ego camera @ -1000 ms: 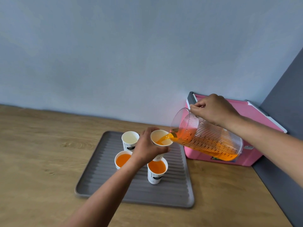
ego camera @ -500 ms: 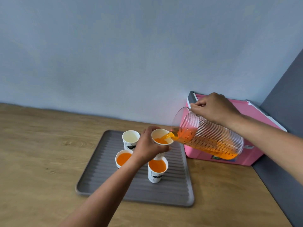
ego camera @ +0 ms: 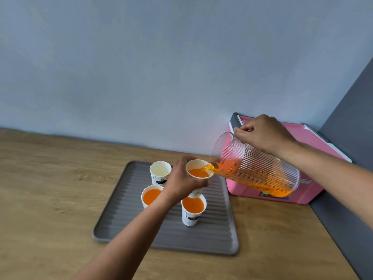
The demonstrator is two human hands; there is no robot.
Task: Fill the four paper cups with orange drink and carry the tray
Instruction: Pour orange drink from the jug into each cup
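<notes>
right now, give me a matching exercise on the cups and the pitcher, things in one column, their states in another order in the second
Things
1. back-left cup
2. held cup in the left hand
3. pitcher
4. front-right cup

States
A. tilted, gripped by the right hand, pouring
B. stands on the tray, full of orange drink
C. stands on the tray, empty
D. raised above the tray, drink streaming in

Pairs: 1-C, 2-D, 3-A, 4-B
</notes>
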